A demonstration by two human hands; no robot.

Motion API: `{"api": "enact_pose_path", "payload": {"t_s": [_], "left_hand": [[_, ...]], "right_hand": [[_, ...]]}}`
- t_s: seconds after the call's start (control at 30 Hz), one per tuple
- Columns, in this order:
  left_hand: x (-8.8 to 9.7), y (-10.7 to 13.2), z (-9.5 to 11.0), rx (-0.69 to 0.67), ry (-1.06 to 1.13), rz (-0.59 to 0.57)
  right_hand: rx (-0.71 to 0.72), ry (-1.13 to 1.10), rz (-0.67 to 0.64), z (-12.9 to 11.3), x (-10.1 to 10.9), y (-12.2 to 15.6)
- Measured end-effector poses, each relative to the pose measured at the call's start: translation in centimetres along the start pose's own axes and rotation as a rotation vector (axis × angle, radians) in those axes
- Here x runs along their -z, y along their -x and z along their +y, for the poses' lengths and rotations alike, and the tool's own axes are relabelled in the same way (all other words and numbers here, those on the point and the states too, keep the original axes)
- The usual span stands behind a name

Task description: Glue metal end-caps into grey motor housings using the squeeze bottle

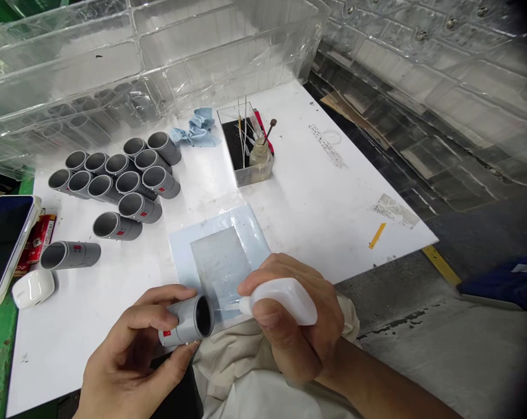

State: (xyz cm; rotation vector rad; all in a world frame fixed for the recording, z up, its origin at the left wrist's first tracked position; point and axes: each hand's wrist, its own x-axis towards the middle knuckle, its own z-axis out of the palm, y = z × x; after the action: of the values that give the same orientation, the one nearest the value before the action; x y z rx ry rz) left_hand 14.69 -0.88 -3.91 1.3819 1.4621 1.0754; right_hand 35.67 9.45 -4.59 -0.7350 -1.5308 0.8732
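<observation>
My left hand [136, 343] grips a short grey plastic tube [185, 321] near the table's front edge, its dark open end turned to the right. A small red label shows on its side. In my right hand [302, 320] is a white squeeze bottle [289, 299], its thin nozzle pointing left toward the tube's mouth. A narrow gap seems to lie between nozzle and tube. Just beyond both hands, a grey rectangular plate [222, 256] lies on a light blue sheet [180, 247]. More grey tubes [139, 208] stand tilted in a group at the back left.
A clear box [255, 174] holds tweezers and a small glass jar [260, 154]. Beside it lies a crumpled blue cloth [198, 128]. A phone [8, 244] and white earbud case [33, 289] sit at the left edge. Clear plastic trays [159, 58] line the back.
</observation>
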Motion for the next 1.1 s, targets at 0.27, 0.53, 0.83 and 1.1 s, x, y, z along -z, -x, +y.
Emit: {"api": "enact_pose_path", "payload": {"t_s": [0.27,0.53,0.83,1.1], "left_hand": [[-0.32,0.23,0.12,0.026,-0.043,0.064],[-0.27,-0.25,0.11,-0.058,-0.003,0.05],[0.41,-0.53,0.41,-0.051,-0.002,-0.029],[0.54,-0.5,0.5,-0.094,-0.029,-0.072]], "right_hand": [[-0.068,-0.15,0.075,0.51,0.3,0.17],[-0.124,-0.094,0.068,0.01,0.29,0.16],[-0.066,-0.051,0.05,0.05,-0.01,0.15],[-0.035,-0.004,0.035,0.08,-0.09,0.01]]}}
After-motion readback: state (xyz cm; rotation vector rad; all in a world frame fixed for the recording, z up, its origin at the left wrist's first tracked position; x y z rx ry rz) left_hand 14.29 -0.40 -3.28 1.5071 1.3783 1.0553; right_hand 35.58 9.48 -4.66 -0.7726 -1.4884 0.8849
